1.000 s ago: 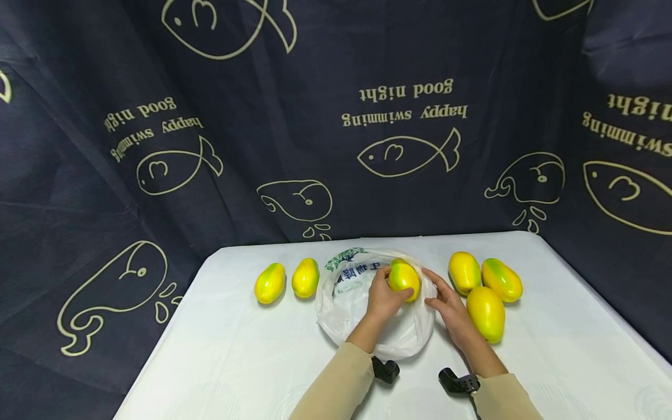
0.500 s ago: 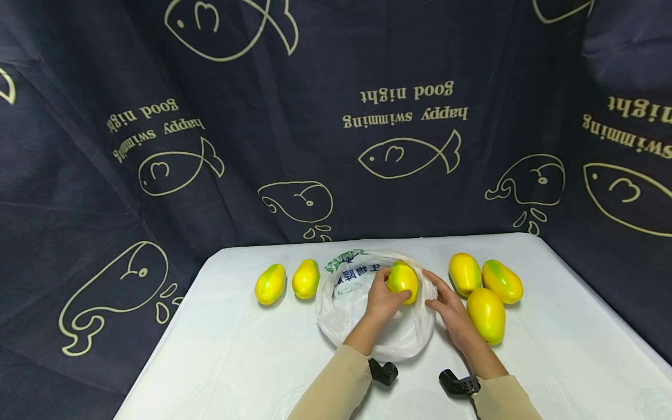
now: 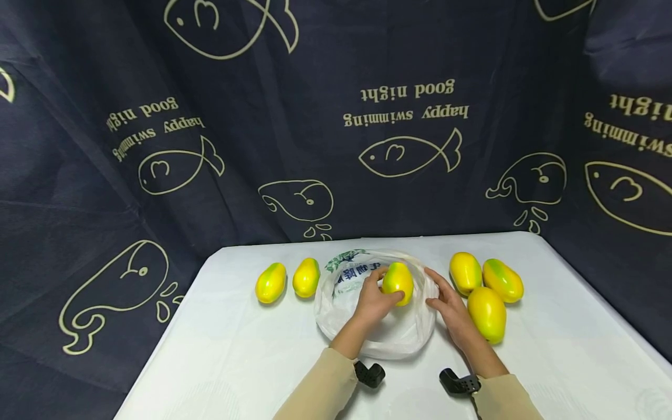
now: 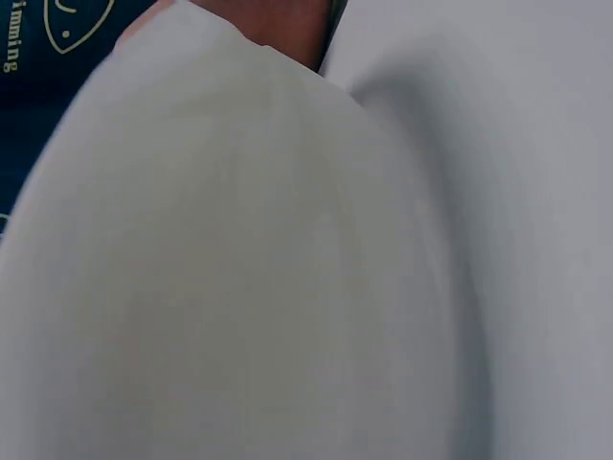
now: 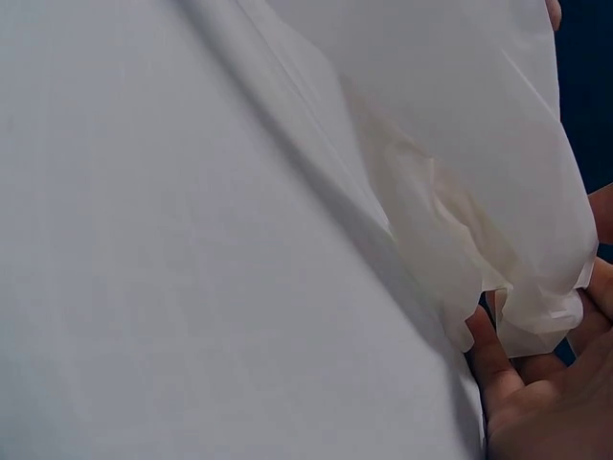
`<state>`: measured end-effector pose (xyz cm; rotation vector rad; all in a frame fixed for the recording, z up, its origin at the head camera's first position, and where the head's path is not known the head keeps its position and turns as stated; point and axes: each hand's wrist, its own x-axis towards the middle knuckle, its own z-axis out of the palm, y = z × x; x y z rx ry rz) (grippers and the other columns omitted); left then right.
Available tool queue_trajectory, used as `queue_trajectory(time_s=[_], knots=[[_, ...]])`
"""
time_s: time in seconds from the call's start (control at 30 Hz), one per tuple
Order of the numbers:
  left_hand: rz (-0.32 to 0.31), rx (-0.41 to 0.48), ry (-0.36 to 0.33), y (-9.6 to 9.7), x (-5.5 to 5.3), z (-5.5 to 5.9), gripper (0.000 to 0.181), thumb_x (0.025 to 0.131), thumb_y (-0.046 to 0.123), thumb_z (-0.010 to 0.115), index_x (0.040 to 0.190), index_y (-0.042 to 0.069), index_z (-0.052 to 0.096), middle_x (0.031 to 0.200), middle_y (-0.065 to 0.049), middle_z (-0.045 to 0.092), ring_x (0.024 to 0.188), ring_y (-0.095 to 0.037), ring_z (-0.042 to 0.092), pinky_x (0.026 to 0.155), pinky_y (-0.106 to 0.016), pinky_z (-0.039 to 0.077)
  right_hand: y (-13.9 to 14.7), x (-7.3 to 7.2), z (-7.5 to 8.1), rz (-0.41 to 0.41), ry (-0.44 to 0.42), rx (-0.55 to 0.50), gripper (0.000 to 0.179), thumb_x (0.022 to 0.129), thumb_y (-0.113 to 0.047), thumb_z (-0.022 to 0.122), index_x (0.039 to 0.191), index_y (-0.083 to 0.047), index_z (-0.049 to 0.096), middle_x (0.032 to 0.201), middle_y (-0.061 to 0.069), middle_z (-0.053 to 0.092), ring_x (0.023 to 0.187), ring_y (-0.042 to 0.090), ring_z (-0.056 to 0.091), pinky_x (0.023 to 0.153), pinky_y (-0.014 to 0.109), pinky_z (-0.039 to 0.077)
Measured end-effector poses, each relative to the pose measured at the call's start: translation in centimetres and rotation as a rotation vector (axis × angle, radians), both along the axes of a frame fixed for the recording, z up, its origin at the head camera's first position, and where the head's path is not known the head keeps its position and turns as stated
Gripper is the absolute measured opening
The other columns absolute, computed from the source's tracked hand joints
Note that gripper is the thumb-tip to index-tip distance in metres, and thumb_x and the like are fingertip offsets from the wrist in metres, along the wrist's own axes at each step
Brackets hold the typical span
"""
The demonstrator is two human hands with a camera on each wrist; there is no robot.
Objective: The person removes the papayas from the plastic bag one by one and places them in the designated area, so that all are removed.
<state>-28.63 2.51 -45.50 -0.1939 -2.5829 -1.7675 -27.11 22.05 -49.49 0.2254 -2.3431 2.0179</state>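
A white plastic bag [image 3: 336, 318] with green and blue print stands with its mouth spread wide. Over that mouth, my left hand [image 3: 374, 302] grips a yellow mango [image 3: 400, 283] with a green patch. At the bag's right side, my right hand [image 3: 455, 310] holds the rim between thumb and fingers. The right wrist view shows the bunched edge of the bag [image 5: 541, 321] in that hand [image 5: 556, 402]. In the left wrist view the bag wall [image 4: 230, 249] hides nearly everything, the held mango included.
Two more mangoes lie left of the bag, one further out [image 3: 270, 283] and one nearer [image 3: 306, 278]. Three others, a back one [image 3: 465, 273], a right one [image 3: 502, 280] and a front one [image 3: 486, 315], cluster beside my right hand. A dark printed curtain [image 3: 315, 128] hangs behind the white table [image 3: 236, 361].
My left hand has shifted slightly left with the mango, away from the bag's right rim. My right hand stays almost still at the rim.
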Motion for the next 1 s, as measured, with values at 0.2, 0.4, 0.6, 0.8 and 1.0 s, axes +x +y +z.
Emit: queue_trajectory(time_s=[0.2, 0.4, 0.6, 0.8, 1.0], knots=[[-0.024, -0.009, 0.036, -1.2, 0.5, 0.4, 0.069, 0.078, 0.016, 0.079, 0.142, 0.017, 0.054, 0.14, -0.018, 0.049, 0.108, -0.028, 0.058, 0.089, -0.037, 0.056, 0.1, 0.1, 0.0, -0.006, -0.01, 0.0, 0.07, 0.095, -0.002, 0.051, 0.158, -0.019, 0.028, 0.169, 0.004, 0.018, 0.158, 0.026, 0.008, 0.117, 0.005, 0.017], [-0.024, 0.016, 0.077, -2.7, 1.2, 0.8, 0.069, 0.08, 0.016, 0.078, 0.144, 0.02, 0.053, 0.146, -0.016, 0.044, 0.121, -0.036, 0.054, 0.093, -0.043, 0.056, 0.1, 0.1, 0.0, -0.019, 0.0, -0.016, 0.071, 0.095, 0.001, 0.051, 0.159, -0.018, 0.026, 0.169, 0.005, 0.016, 0.157, 0.028, 0.012, 0.107, -0.002, 0.024], [0.008, 0.027, 0.1, -4.6, 1.8, 1.0, 0.069, 0.081, 0.015, 0.075, 0.146, 0.023, 0.05, 0.149, -0.012, 0.044, 0.128, -0.037, 0.051, 0.099, -0.049, 0.053, 0.0, 0.0, 0.0, -0.031, -0.011, -0.022, 0.071, 0.095, 0.001, 0.051, 0.159, -0.018, 0.027, 0.169, 0.004, 0.017, 0.157, 0.027, 0.011, 0.109, 0.0, 0.023], [0.02, 0.044, 0.113, -6.3, 2.4, 1.4, 0.069, 0.084, 0.015, 0.071, 0.148, 0.024, 0.047, 0.152, -0.009, 0.043, 0.132, -0.038, 0.049, 0.104, -0.051, 0.051, -0.1, 0.2, 0.0, -0.042, -0.015, -0.024, 0.072, 0.094, 0.002, 0.05, 0.159, -0.019, 0.027, 0.169, 0.002, 0.017, 0.158, 0.025, 0.008, 0.11, -0.001, 0.021], [0.048, 0.071, 0.11, -8.3, 3.1, 1.6, 0.068, 0.087, 0.012, 0.068, 0.149, 0.027, 0.045, 0.152, -0.009, 0.042, 0.136, -0.04, 0.046, 0.102, -0.053, 0.052, 0.0, 0.0, 0.0, -0.043, -0.007, -0.026, 0.071, 0.094, 0.002, 0.049, 0.159, -0.019, 0.027, 0.169, 0.002, 0.017, 0.157, 0.024, 0.009, 0.11, 0.0, 0.022]])
